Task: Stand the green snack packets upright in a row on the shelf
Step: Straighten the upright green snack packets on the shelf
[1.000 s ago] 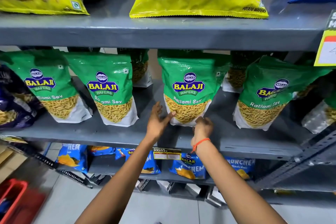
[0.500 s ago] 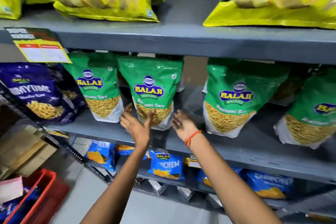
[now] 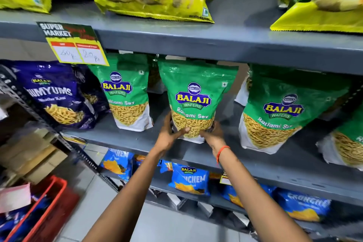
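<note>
While both hands close on it from either side, the middle green packet (image 3: 196, 96) stands upright on the grey shelf (image 3: 125, 137), its white base at the shelf's front part. Left hand (image 3: 170, 133): fingers wrapped behind the packet's lower left edge, thumb pressed across the clear window over the yellow sev. Right hand (image 3: 213, 133): curled round the lower right corner, thumb on the front near the base; an orange thread band (image 3: 222, 152) sits on that wrist. Second green packet (image 3: 127, 92) stands to the left, apart from the held one, tilted slightly. Third green packet (image 3: 279, 112) stands to the right, leaning, with a gap between. A further green one shows partly at the far right edge. Purple packets (image 3: 57, 94) lie beside the left green packet, at the row's left end. Yellow price tag (image 3: 78, 49) hangs from the upper shelf edge. Blue packets (image 3: 189, 180) occupy the shelf below. Red basket (image 3: 51, 202) on the floor, lower left.
</note>
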### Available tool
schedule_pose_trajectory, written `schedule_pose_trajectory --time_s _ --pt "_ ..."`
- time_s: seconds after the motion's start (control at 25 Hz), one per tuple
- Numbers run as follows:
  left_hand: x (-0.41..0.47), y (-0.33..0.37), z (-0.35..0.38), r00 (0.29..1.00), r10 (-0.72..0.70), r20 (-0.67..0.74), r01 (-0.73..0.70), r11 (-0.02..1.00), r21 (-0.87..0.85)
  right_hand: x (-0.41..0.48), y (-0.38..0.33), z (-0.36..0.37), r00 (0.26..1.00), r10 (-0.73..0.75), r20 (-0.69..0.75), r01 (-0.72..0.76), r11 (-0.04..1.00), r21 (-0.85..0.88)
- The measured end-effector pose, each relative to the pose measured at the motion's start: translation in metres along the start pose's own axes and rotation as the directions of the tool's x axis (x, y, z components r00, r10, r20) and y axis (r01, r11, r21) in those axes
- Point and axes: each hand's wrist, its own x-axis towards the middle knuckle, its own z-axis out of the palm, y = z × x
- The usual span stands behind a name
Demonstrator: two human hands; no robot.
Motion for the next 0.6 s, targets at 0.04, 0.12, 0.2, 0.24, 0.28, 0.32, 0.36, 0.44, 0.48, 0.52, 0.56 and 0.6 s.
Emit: schedule_pose_trajectory --time_s 0.04,0.12,0.2,0.24,0.28,0.32,0.36,0.44,0.48,0.52,0.56,0.6 --pt "0.000 0.003 0.003 1.000 0.009 0.010 -0.009 1.000 0.006 0.000 0.000 -0.002 1.000 0.006 -0.013 -0.007 1.000 -0.010" --pt "-0.001 0.004 0.002 1.000 -0.002 0.008 0.002 1.000 0.010 -0.005 0.002 -0.001 0.995 0.023 -0.094 -0.026 0.999 -0.029" --pt "-0.005 0.004 -0.003 0.999 -0.033 -0.034 0.033 0.999 0.012 -0.007 0.006 0.004 0.961 0.095 -0.261 -0.074 0.993 0.090" --pt "-0.008 0.004 -0.007 0.994 -0.049 -0.096 0.053 0.998 0.034 -0.010 0.006 0.008 0.925 0.223 -0.307 -0.152 0.959 0.240" --pt "-0.010 0.005 -0.012 0.983 -0.053 -0.174 0.063 0.997 0.054 -0.015 0.003 0.014 0.887 0.378 -0.266 -0.260 0.884 0.389" --pt "-0.011 0.005 -0.017 0.966 -0.035 -0.257 0.054 0.996 0.065 -0.019 0.003 0.020 0.854 0.493 -0.164 -0.357 0.786 0.504" --pt "-0.015 0.009 -0.023 0.941 0.001 -0.337 0.027 0.997 0.078 -0.023 0.004 0.029 0.815 0.576 -0.061 -0.449 0.695 0.561" --pt "-0.021 0.017 -0.036 0.871 0.052 -0.489 0.002 0.994 0.110 -0.032 0.000 0.051 0.747 0.660 0.082 -0.578 0.583 0.571" --pt "-0.023 0.018 -0.046 0.829 0.070 -0.554 0.006 0.991 0.133 -0.034 -0.003 0.067 0.735 0.670 0.108 -0.605 0.575 0.551" --pt "-0.023 0.014 -0.059 0.793 0.087 -0.603 0.012 0.987 0.158 -0.033 -0.003 0.083 0.732 0.669 0.131 -0.617 0.569 0.543" --pt "-0.022 0.009 -0.070 0.761 0.107 -0.640 0.024 0.981 0.192 -0.033 -0.006 0.097 0.740 0.653 0.159 -0.628 0.588 0.510" --pt "-0.020 0.003 -0.084 0.732 0.114 -0.671 0.058 0.972 0.228 -0.030 -0.008 0.113 0.761 0.626 0.170 -0.622 0.629 0.467"
